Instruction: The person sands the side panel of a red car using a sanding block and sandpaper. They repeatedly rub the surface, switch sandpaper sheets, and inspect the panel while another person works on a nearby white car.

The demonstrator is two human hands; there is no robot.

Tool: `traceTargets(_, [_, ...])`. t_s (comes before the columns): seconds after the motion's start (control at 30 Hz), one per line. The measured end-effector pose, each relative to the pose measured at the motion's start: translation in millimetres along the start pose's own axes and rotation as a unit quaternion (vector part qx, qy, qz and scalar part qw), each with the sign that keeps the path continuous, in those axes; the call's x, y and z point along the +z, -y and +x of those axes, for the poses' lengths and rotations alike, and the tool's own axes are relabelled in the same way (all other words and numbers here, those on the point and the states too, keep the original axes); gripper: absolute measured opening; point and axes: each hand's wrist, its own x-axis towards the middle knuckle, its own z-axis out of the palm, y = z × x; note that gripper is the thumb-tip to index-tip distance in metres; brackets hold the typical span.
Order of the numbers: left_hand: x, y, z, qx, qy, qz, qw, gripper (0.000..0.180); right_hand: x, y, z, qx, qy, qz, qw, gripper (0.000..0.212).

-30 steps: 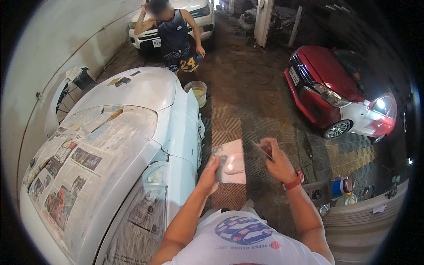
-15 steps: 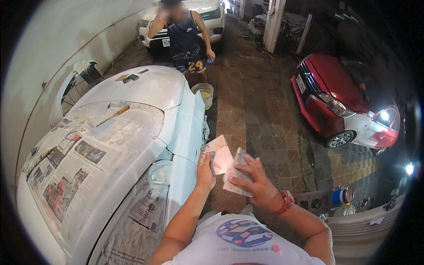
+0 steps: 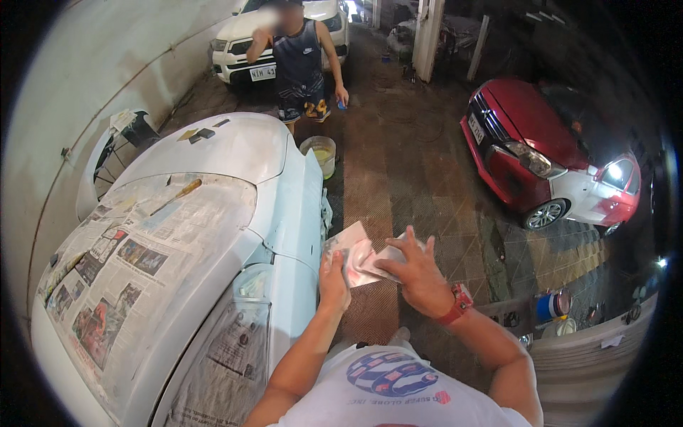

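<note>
Paved floor (image 3: 398,185) open — both hands fold sheet (image 3: 359,256) beside car (image 3: 284,213).

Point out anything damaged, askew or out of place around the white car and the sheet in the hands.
The sheet held by the left hand and right hand looks creased and bent. Loose tools lie on the white car, one on its newspaper masking. Nothing looks spilled.

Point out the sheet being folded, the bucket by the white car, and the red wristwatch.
sheet (image 3: 356,257), head view, its pale upper face.
bucket (image 3: 319,154), head view, its rim and yellowish inside.
red wristwatch (image 3: 457,304), head view, the band.
</note>
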Motion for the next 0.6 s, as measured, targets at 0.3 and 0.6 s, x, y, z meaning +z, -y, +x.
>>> traceTargets(0.3, [-2.5,-12.4,-5.2,-0.074,0.059,-0.048,0.994,0.039,28.0,-42.6,-12.9,0.045,-0.032,-0.05,0.997,0.052])
traceTargets(0.6, [15.9,15.4,-0.6,0.019,0.026,0.089,0.996,0.042,72.5,-43.3,-36.4,-0.065,-0.057,-0.076,0.993,0.047])
